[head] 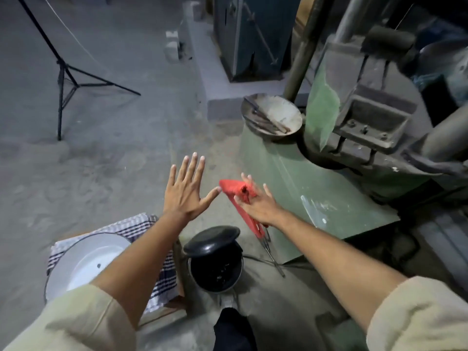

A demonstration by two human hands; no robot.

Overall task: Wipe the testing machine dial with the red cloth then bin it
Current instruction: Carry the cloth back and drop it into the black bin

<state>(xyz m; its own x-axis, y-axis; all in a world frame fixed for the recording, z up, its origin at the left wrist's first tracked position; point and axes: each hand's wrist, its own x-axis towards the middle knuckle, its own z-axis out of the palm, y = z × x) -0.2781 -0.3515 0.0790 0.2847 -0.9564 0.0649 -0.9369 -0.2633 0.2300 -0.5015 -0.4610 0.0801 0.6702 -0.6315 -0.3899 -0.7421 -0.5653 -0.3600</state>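
Note:
The red cloth [234, 192] hangs crumpled from my right hand [258, 203], whose fingers are loosely spread around it above the floor. My left hand [186, 191] is open beside it, fingers wide apart, thumb tip almost touching the cloth's upper end. Directly below the cloth stands a small black pedal bin [215, 271] with its lid [211, 240] raised, showing a dark inside. The green testing machine [316, 188] fills the right side; its dial is not visible.
A metal bowl [272, 114] with rusty tools sits on the machine's base. A white basin [88, 262] rests on a checked cloth [134, 225] at lower left. A black tripod [63, 77] stands on the dusty floor at upper left. My shoe [228, 302] is on the bin's pedal.

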